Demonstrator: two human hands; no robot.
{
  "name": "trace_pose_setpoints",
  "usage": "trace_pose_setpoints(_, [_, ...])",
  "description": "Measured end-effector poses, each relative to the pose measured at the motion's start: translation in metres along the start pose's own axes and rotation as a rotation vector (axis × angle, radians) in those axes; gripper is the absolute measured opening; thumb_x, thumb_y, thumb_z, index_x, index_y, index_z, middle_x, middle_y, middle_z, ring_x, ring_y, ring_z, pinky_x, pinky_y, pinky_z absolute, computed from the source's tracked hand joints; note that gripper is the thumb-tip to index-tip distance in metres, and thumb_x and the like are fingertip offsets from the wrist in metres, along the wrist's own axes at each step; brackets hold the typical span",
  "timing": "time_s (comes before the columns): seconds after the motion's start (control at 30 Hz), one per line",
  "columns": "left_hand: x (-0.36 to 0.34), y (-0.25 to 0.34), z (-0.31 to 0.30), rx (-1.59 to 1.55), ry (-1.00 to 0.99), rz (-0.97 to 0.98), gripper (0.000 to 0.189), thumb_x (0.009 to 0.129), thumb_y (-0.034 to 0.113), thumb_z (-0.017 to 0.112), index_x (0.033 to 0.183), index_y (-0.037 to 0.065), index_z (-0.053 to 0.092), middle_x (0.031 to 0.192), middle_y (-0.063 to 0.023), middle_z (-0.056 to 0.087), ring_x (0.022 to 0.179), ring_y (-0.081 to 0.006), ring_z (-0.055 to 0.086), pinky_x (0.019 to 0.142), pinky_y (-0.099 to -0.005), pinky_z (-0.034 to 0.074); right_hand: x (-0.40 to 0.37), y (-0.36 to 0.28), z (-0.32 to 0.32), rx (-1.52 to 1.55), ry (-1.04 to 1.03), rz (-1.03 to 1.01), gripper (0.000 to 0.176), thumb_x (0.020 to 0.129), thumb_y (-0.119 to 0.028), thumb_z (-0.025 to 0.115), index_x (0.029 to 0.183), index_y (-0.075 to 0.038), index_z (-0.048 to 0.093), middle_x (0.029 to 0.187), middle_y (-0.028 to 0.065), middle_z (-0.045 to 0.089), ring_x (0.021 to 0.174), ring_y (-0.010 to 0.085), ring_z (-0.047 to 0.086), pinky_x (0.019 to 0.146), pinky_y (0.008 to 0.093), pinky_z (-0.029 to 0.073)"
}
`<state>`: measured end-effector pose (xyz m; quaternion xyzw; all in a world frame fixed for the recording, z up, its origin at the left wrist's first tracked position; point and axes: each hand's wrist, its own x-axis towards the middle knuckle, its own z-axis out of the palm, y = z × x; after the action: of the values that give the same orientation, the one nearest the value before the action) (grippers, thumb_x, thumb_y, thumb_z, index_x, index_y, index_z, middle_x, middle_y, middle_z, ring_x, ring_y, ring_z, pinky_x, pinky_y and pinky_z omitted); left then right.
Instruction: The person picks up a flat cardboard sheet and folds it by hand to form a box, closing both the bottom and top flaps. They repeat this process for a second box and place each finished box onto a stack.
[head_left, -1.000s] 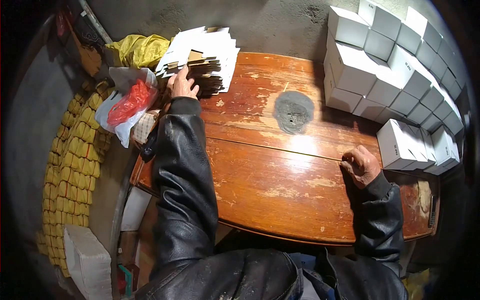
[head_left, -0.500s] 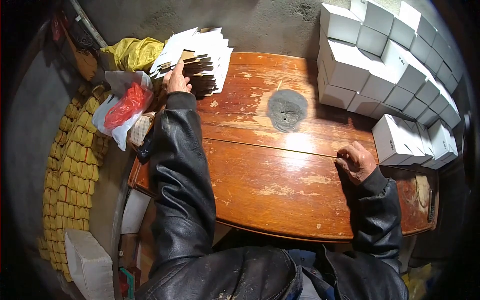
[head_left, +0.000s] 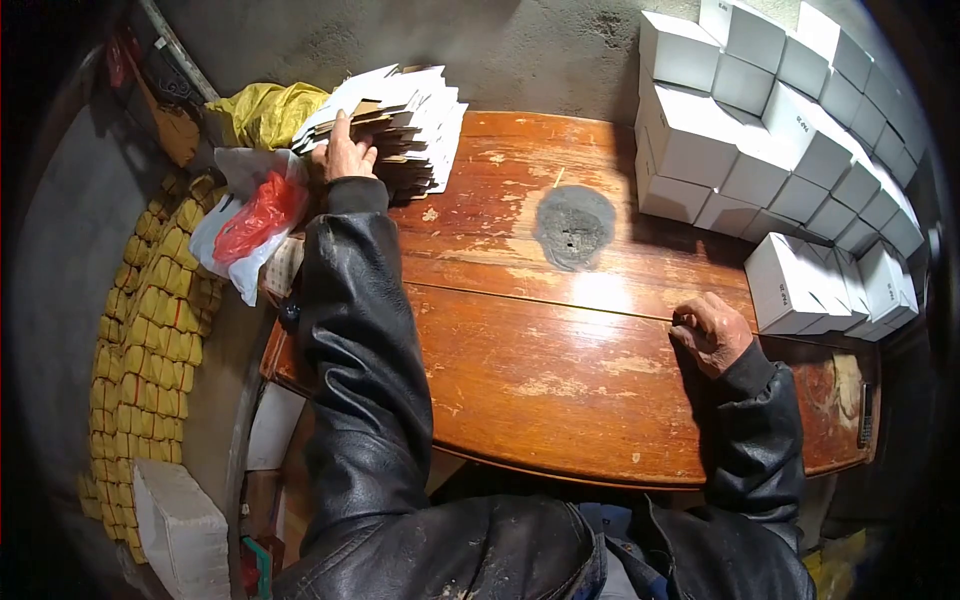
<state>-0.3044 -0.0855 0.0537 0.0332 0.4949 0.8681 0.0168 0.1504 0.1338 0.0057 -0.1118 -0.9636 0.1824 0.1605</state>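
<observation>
At the back left of the wooden table (head_left: 540,390), my left hand (head_left: 347,160) touches the near left side of a pile of flat white cardboard pieces (head_left: 430,110) with brown inner faces. Its fingers are apart on the pile's edge. My right hand (head_left: 712,333) rests on the tabletop at the right with its fingers curled in; whether anything is inside them is hidden. Just right of that hand stands a short row of small white boxes (head_left: 785,290).
Stacked white boxes (head_left: 690,150) fill the back right against the wall. Left of the table are a yellow bag (head_left: 265,112), a red plastic bag (head_left: 260,215), bundled yellow packs (head_left: 150,340) and a white block (head_left: 180,520). A dark round patch (head_left: 575,227) marks the tabletop.
My left hand has shifted slightly left and down along the pile, and its upper pieces have moved a little left. My right hand has stayed nearly in place.
</observation>
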Motion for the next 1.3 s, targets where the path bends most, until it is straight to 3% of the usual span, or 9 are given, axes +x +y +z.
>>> trace_pose_setpoints(0.1, [0.01,0.005,0.002,-0.303,-0.126,-0.16,0.072,0.085,0.045,0.06,0.143,0.018,0.026,0.148,-0.0126,0.02,0.133,-0.0373,0.024,0.11,-0.0471,0.02,0.0,-0.001,-0.001,0.001,-0.004,0.0,0.021,0.076,-0.01,0.072,0.091,-0.005,0.058,0.079,0.0114,0.055,0.07,0.0284,0.06,0.061,0.0354,0.049])
trace_pose_setpoints(0.23, [0.013,0.01,0.014,-0.369,-0.138,-0.227,0.072,0.083,0.046,0.063,0.141,0.023,0.029,0.149,-0.0118,0.017,0.134,-0.0358,0.022,0.11,-0.0487,0.02,0.0,0.0,-0.001,-0.007,-0.004,-0.004,0.021,0.076,-0.01,0.072,0.091,-0.005,0.058,0.079,0.0116,0.055,0.071,0.0286,0.06,0.061,0.0358,0.049])
trace_pose_setpoints(0.43, [0.053,-0.011,0.003,-0.124,-0.241,-0.042,0.055,0.087,0.035,0.062,0.134,0.017,0.039,0.135,-0.0111,0.039,0.121,-0.0307,0.039,0.103,-0.0506,0.03,-0.001,-0.001,-0.001,0.015,-0.008,0.044,0.021,0.075,-0.01,0.071,0.091,-0.006,0.058,0.077,0.0107,0.054,0.072,0.0284,0.058,0.063,0.0351,0.047])
trace_pose_setpoints(0.63, [0.063,-0.009,0.013,-0.248,-0.016,-0.164,0.033,0.089,0.015,0.057,0.121,0.009,0.05,0.119,-0.0106,0.051,0.111,-0.0274,0.048,0.092,-0.0497,0.042,0.0,-0.001,-0.001,0.021,-0.022,0.047,0.021,0.077,-0.01,0.071,0.093,-0.005,0.059,0.08,0.0121,0.055,0.072,0.0291,0.061,0.064,0.0365,0.05])
trace_pose_setpoints(0.7, [0.065,-0.012,-0.004,0.655,-0.277,0.249,0.031,0.087,0.007,0.056,0.118,0.007,0.053,0.117,-0.0106,0.052,0.109,-0.0269,0.051,0.088,-0.0466,0.047,0.001,-0.004,-0.003,0.007,-0.033,0.059,0.02,0.077,-0.01,0.071,0.092,-0.005,0.059,0.08,0.0123,0.055,0.073,0.0295,0.061,0.064,0.0367,0.05])
trace_pose_setpoints(0.77, [0.148,-0.053,-0.046,1.093,-0.271,0.536,0.039,0.075,-0.007,0.055,0.114,-0.006,0.055,0.109,-0.0155,0.059,0.097,-0.0265,0.058,0.084,-0.035,0.05,0.001,-0.005,-0.004,0.002,-0.038,0.069,0.02,0.077,-0.01,0.071,0.092,-0.005,0.059,0.081,0.0125,0.055,0.073,0.03,0.061,0.064,0.0368,0.05])
trace_pose_setpoints(0.87, [0.093,-0.042,-0.025,1.308,-0.152,0.625,0.03,0.078,-0.007,0.055,0.107,0.0,0.057,0.104,-0.0123,0.06,0.094,-0.0227,0.06,0.075,-0.0356,0.055,0.0,-0.004,-0.004,0.006,-0.045,0.078,0.02,0.076,-0.01,0.071,0.092,-0.005,0.06,0.081,0.0129,0.055,0.074,0.0309,0.061,0.064,0.0373,0.049])
trace_pose_setpoints(0.97, [0.096,-0.028,-0.007,-0.23,0.085,-0.164,0.027,0.077,-0.006,0.056,0.103,-0.001,0.057,0.099,-0.0129,0.061,0.087,-0.0259,0.062,0.067,-0.0389,0.057,0.0,-0.004,-0.004,-0.005,-0.051,0.076,0.02,0.076,-0.011,0.07,0.092,-0.005,0.06,0.081,0.0135,0.056,0.075,0.0322,0.06,0.065,0.0385,0.049])
trace_pose_setpoints(1.3, [0.05,-0.006,-0.048,-0.187,-0.235,-0.001,0.019,0.077,-0.006,0.059,0.095,-0.005,0.056,0.09,-0.0158,0.061,0.076,-0.0282,0.064,0.066,-0.0391,0.056,-0.008,-0.006,-0.003,-0.017,-0.037,0.053,0.018,0.077,-0.014,0.069,0.09,-0.006,0.059,0.082,0.0142,0.055,0.076,0.0353,0.058,0.066,0.0415,0.048])
